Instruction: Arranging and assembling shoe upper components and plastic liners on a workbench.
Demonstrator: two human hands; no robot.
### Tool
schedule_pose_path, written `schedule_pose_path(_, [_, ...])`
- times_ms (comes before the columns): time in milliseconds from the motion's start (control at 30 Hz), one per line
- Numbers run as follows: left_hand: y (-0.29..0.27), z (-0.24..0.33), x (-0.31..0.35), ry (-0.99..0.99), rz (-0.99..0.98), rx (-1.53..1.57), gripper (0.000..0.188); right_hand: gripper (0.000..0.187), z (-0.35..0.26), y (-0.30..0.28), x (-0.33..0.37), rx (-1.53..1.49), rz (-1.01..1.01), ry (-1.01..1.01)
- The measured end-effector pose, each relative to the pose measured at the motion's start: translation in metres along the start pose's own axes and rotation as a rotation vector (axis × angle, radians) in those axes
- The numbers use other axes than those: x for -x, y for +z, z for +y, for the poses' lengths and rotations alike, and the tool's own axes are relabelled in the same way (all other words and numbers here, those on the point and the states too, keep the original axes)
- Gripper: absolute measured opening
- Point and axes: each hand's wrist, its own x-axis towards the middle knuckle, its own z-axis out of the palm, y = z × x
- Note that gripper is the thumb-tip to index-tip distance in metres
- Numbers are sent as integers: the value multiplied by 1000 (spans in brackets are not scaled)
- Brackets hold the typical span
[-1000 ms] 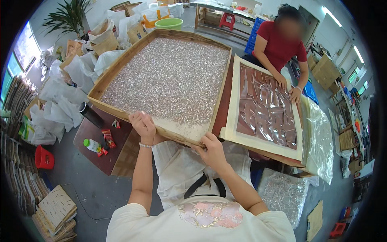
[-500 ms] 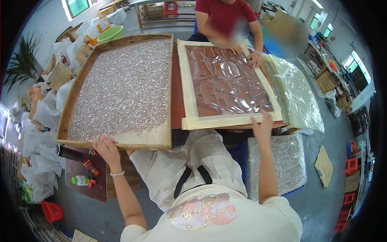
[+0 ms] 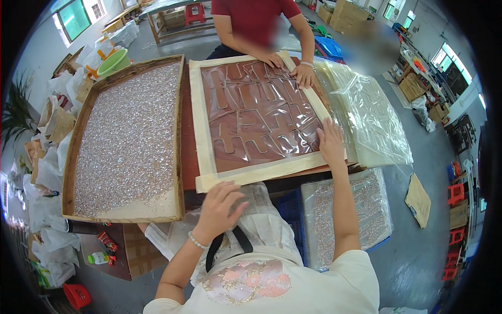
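Note:
A clear plastic sheet with cut or raised outlines and a cream tape border lies on a reddish-brown board. My right hand rests on its right border near the lower corner, fingers stretched out. By the near left corner is my left hand, fingers apart and holding nothing; whether it touches the border I cannot tell. Left of the sheet sits a wooden-rimmed tray with many small glittering stones, and a pale patch of its bottom shows at the near edge.
Across the table, a co-worker's hands press the sheet's far right corner. Clear plastic sheets are stacked to the right. A stone-covered, plastic-wrapped panel lies lower, near my right arm. A small bottle stands on a brown box at left.
My left hand has let go of the tray's near edge and moved right to the sheet's near left corner. My right hand has shifted up along the right border. The view has turned.

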Motion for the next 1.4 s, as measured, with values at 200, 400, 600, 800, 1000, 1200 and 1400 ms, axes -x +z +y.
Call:
schedule_pose_path(200, [46,-6,-16,7,-300,-65,57,50,6,20,-3,-181,-160,60])
schedule_pose_path(400, [63,-8,-12,-50,-385,-176,73,50,4,5,18,-332,-145,40])
schedule_pose_path(600, [78,5,-24,-87,-323,-261,73,53,-13,-8,63,-167,-22,66])
schedule_pose_path(800, [104,6,-43,-9,-266,-202,67,49,-14,-7,67,7,-68,32])
schedule_pose_path(1000, [104,-10,-57,92,-181,-264,59,44,-8,-33,53,-538,-204,224])
schedule_pose_path(1200, [94,-21,-68,187,-223,-222,50,46,-39,-18,-21,-380,-8,-164])
schedule_pose_path(1400, [103,-13,-58,120,-150,-187,49,50,-56,69,-84,-217,-24,-261])
